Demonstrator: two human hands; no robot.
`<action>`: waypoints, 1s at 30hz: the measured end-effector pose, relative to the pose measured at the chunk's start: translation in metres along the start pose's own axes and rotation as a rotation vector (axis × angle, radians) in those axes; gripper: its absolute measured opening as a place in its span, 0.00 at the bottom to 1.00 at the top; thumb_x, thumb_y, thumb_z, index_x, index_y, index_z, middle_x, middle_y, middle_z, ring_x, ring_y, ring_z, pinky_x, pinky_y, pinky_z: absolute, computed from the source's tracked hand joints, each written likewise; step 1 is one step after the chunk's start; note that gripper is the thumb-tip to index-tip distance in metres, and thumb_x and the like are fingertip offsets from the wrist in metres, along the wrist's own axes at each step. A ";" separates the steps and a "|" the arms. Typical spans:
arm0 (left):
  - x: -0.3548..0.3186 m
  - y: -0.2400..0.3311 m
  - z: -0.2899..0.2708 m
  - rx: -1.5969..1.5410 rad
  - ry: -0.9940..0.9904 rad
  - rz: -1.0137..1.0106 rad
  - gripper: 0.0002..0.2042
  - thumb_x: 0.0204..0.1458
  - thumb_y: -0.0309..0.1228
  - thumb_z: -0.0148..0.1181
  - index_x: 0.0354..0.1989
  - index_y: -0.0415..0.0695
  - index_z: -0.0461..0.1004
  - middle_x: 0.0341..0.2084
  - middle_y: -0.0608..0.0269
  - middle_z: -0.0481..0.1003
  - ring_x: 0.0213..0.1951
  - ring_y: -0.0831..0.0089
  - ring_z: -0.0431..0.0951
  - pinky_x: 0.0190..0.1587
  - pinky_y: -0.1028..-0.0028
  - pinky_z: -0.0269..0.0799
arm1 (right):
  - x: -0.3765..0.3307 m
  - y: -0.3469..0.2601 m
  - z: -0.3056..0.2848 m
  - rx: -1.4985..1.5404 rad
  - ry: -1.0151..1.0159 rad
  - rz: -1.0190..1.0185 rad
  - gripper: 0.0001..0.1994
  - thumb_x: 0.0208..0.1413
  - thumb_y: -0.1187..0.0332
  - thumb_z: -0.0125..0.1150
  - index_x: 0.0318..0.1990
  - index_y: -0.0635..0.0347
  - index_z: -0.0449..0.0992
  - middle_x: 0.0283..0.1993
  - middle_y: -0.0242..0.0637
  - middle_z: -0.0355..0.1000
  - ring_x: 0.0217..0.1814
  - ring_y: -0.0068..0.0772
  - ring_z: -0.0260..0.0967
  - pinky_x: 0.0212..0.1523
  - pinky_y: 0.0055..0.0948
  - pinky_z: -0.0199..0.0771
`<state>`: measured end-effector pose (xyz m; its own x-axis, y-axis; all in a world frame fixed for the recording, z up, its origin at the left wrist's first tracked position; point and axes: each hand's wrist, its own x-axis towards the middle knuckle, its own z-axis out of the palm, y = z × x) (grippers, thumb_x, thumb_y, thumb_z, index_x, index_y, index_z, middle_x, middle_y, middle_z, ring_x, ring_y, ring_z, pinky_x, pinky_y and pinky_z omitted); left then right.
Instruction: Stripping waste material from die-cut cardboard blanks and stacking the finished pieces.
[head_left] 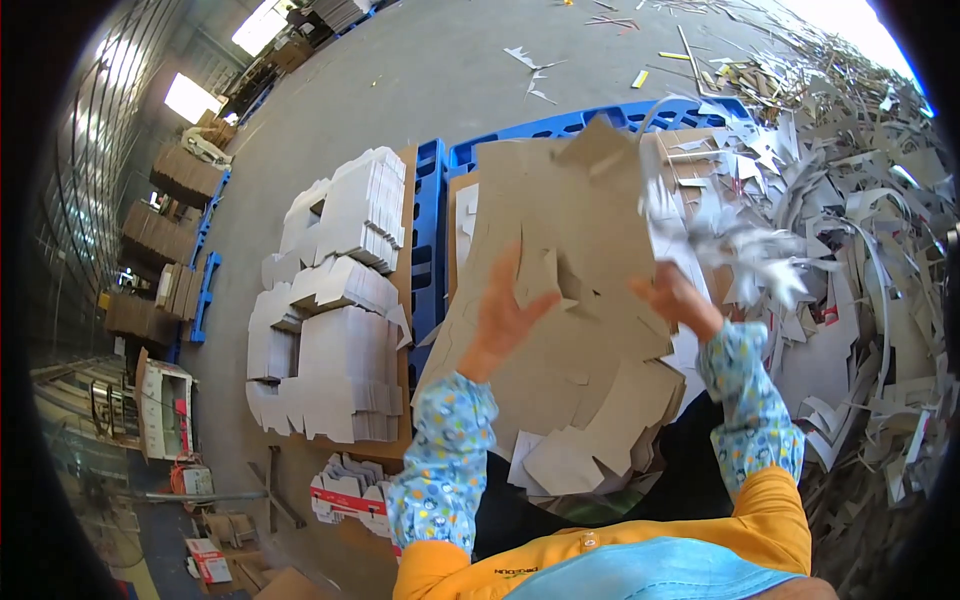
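Note:
In front of me lies a stack of large grey-brown cardboard sheets with cut lines and small raised flaps. My left hand is over the sheets' left part, open, its thumb and fingers spread. Over the right edge is my right hand, somewhat blurred, fingers apart and nothing seen in them. Beyond it, white cardboard offcuts are smeared by motion, apart from the hand. A blurred brown cardboard piece shows at the sheets' far end. Loose cardboard pieces lie at the near end, close to my body.
Stacks of white die-cut box blanks stand on brown board at the left. Blue pallets run beside and behind the sheets. A big heap of offcuts fills the right side. Further left are palletized cardboard stacks and a metal stand.

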<state>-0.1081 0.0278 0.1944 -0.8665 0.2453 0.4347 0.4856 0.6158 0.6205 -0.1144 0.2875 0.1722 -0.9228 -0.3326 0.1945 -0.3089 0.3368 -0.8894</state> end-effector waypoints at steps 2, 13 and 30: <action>0.059 0.053 -0.021 0.050 0.168 0.370 0.42 0.32 0.41 0.66 0.55 0.35 0.50 0.54 0.49 0.53 0.55 0.59 0.55 0.53 0.70 0.55 | -0.039 0.027 0.000 -0.435 -0.087 -0.283 0.12 0.44 0.73 0.49 0.39 0.64 0.66 0.33 0.48 0.66 0.35 0.42 0.65 0.34 0.32 0.63; 0.115 0.078 -0.010 -0.152 -0.576 0.401 0.13 0.33 0.32 0.65 0.30 0.45 0.73 0.23 0.65 0.70 0.28 0.69 0.70 0.31 0.75 0.63 | -0.037 0.009 0.030 -0.128 0.195 -0.242 0.10 0.46 0.73 0.51 0.37 0.65 0.68 0.30 0.45 0.67 0.30 0.45 0.64 0.32 0.33 0.64; 0.173 0.081 0.013 -0.777 0.019 -0.136 0.18 0.47 0.42 0.53 0.32 0.36 0.71 0.29 0.62 0.73 0.33 0.74 0.70 0.35 0.76 0.64 | -0.038 0.014 0.040 -0.196 0.265 -0.350 0.10 0.43 0.75 0.54 0.34 0.71 0.66 0.30 0.52 0.67 0.30 0.53 0.65 0.27 0.37 0.65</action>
<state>-0.2199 0.1299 0.3113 -0.9254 0.1885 0.3287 0.3229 -0.0615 0.9444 -0.0742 0.2696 0.1361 -0.7750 -0.2278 0.5895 -0.6252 0.4127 -0.6624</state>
